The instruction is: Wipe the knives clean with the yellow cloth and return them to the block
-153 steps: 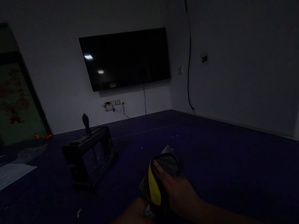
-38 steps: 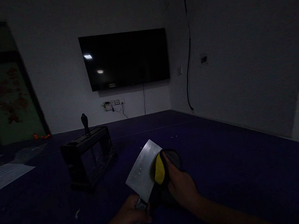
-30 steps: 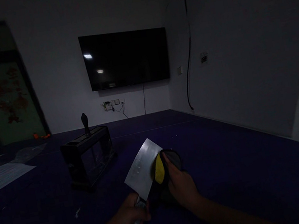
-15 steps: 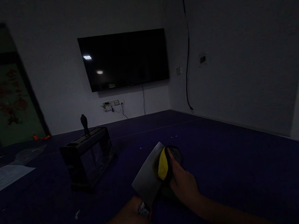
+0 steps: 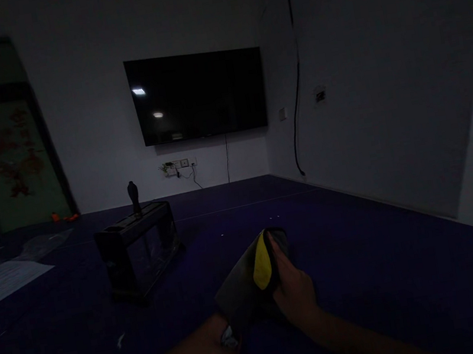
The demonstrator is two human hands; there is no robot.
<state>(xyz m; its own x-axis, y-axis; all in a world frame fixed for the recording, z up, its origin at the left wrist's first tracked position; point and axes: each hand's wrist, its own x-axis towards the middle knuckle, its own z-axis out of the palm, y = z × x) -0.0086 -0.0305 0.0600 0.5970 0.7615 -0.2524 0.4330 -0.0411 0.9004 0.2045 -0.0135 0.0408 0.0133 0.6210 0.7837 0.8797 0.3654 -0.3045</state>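
A cleaver with a broad, flat blade is held tilted above the dark blue floor. My left hand is wrapped round its handle, and some pale, crumpled material shows at the grip. My right hand presses a grey and yellow cloth over the far end of the blade, fingers closed on the cloth. The cloth hides that part of the blade. Left of the hands stands a dark knife block with clear side panels, and a single black handle sticks up out of its top.
Paper sheets and clear plastic film lie on the floor at the left, with orange items behind. A television hangs on the far wall above sockets. A black cable runs down the corner.
Both hands, the cleaver and the cloth have shifted slightly to the right. The blade looks darker, catching less light. My grip on each thing is the same.
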